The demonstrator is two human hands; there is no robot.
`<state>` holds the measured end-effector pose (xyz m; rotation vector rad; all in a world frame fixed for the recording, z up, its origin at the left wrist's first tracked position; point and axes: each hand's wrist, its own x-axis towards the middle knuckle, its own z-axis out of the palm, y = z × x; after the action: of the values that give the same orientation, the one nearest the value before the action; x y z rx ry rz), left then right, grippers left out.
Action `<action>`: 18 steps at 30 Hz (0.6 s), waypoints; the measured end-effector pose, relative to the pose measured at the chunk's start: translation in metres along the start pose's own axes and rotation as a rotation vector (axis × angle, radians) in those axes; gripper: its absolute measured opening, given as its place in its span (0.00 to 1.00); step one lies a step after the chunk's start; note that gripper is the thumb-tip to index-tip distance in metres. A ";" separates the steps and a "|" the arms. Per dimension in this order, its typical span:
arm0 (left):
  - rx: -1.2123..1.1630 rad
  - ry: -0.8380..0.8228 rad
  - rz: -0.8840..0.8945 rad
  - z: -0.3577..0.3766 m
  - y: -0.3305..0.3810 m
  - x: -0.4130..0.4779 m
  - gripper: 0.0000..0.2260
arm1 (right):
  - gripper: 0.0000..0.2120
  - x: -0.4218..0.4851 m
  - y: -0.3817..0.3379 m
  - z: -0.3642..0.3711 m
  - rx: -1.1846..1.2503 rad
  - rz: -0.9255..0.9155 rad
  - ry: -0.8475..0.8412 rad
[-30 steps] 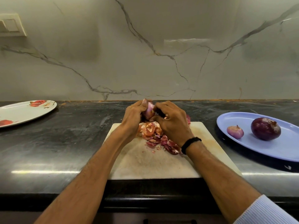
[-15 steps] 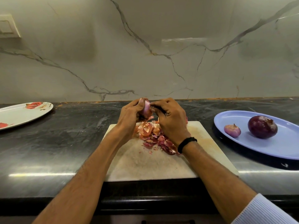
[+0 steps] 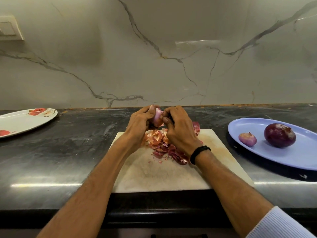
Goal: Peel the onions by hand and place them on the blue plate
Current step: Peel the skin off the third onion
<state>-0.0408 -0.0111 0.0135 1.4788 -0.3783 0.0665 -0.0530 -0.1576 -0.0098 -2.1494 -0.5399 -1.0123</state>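
over the middle of the desk [image 3: 60, 152], both hands held a small pale onion [image 3: 157, 116] above the far edge of the cutting board [image 3: 154, 174]. the left hand [image 3: 139, 125] curled its fingers round it, and the right hand [image 3: 180, 133] pinched its skin with thumb and fingertips. loose peels [image 3: 161, 143] lay on the board beneath. toward the desk's right edge, the blue plate [image 3: 300, 157] carried a small onion [image 3: 247, 139] and a large dark onion [image 3: 280, 135], apart from each other.

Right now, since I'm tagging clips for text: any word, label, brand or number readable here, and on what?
None readable. The blue plate, flowered white plate, cutting board, wall switch, black wristband and the onion being peeled all show no writing.
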 end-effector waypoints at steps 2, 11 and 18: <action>-0.027 0.028 -0.003 0.000 0.002 0.000 0.14 | 0.08 0.000 -0.002 -0.002 0.010 0.023 0.012; -0.099 0.090 0.005 0.000 0.005 0.000 0.08 | 0.09 0.003 0.002 -0.009 0.002 0.087 0.120; -0.112 0.059 0.020 0.002 0.004 -0.002 0.13 | 0.07 0.007 0.002 -0.011 0.080 0.277 0.119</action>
<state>-0.0441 -0.0121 0.0169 1.3592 -0.3439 0.1035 -0.0532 -0.1664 -0.0006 -2.0110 -0.2145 -0.9394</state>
